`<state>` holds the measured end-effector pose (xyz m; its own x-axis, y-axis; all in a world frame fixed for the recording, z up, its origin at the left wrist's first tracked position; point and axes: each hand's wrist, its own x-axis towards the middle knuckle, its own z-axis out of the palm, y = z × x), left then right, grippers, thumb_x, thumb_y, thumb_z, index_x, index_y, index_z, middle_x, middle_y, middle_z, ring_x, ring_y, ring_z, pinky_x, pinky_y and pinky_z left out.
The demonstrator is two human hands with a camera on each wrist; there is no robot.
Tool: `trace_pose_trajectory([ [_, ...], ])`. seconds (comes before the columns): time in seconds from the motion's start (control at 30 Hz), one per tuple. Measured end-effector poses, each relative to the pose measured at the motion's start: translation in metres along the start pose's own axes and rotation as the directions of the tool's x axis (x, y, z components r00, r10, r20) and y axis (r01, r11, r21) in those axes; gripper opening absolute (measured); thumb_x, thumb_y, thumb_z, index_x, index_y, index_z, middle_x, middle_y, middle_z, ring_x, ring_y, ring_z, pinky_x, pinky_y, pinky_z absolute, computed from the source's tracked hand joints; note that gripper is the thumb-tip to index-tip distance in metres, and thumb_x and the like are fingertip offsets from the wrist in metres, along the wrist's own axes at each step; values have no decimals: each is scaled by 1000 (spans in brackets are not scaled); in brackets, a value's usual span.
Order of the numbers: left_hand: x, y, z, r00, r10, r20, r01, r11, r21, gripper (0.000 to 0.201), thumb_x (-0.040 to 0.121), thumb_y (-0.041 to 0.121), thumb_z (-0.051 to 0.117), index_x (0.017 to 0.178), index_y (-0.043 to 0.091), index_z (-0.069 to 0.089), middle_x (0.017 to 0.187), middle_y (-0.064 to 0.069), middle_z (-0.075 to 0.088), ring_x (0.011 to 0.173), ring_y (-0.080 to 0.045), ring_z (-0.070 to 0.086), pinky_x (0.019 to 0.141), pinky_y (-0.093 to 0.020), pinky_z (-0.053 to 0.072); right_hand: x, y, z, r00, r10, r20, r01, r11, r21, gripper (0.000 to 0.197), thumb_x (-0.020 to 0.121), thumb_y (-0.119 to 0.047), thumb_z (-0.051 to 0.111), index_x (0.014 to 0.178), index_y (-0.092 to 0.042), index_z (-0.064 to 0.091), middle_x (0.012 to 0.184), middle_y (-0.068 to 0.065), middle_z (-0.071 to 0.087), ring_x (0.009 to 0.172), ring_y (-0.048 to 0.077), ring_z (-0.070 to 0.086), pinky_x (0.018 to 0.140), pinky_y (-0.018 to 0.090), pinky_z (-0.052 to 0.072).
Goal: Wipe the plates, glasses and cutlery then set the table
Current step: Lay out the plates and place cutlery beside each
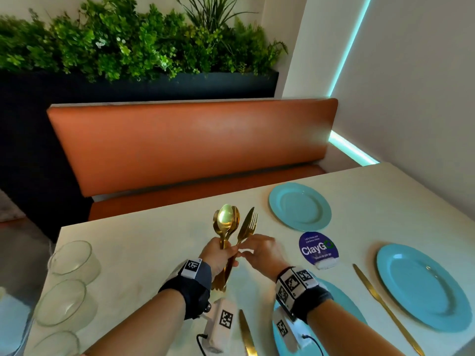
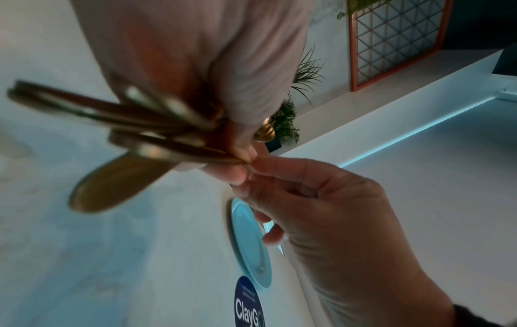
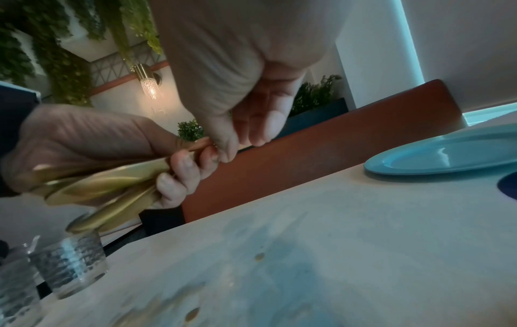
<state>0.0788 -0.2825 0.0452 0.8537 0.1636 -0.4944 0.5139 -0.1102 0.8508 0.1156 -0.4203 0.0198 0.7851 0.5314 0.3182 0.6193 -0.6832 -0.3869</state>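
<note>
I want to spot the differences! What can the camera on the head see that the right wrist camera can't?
Only the head view shows the spoon bowls atop the gold cutlery, two knives lying beside plates, and the ClayGo sticker's words. Only the right wrist view shows a lit wall lamp. Both show the hands, left gripping the cutlery bundle, right pinching one piece, plus glasses and a blue plate.

Bare forearms, dark wrist straps [image 1: 191, 291] on both. White blocks with black square-code tags [image 1: 293, 282] on top of straps; a white tagged box [image 1: 222, 322] with black cable below the left strap.
</note>
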Motion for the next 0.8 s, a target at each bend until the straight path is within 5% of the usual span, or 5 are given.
trace_pose_trajectory([
  [0.1,15,11,5,1000,-15,15,14,1000,24,9,96,19,52,91,14,47,91,-5,69,67,-13,62,65,-25,48,13,21,0,999,-38,-14,38,999,0,25,56,-14,80,73,-32,74,74,-16,71,66,4,68,52,16,55],
  [0.27,32,23,16,999,-37,36,36,999,40,16,96,20,50,81,16,47,85,-4,68,68,-14,60,80,-32,48,27,45,5,983,-170,-75,169,985,-12,8,67,-21,68,64,-27,72,66,-12,65,60,6,63,47,17,50],
  [0.37,39,26,20,995,-76,61,74,997,26,15,97,19,48,82,17,49,79,-1,66,68,-12,60,78,-30,47,32,59,8,955,-270,-127,266,963,-43,16,75,-25,59,64,-25,71,64,-10,64,59,8,62,45,20,49],
  [0.57,50,26,20,982,-105,158,105,994,10,20,97,15,50,114,7,56,85,1,68,78,-11,63,91,-33,48,37,77,5,888,-452,-85,438,888,-139,16,79,-26,56,69,-23,68,64,-8,62,54,9,59,40,20,47],
  [0.8,58,32,22,982,-123,144,118,992,43,14,93,15,55,84,15,65,92,-5,70,94,-19,66,98,-38,48,45,85,5,854,-516,-59,503,851,-152,7,80,-18,56,82,-23,60,64,-5,60,55,12,58,40,22,47],
])
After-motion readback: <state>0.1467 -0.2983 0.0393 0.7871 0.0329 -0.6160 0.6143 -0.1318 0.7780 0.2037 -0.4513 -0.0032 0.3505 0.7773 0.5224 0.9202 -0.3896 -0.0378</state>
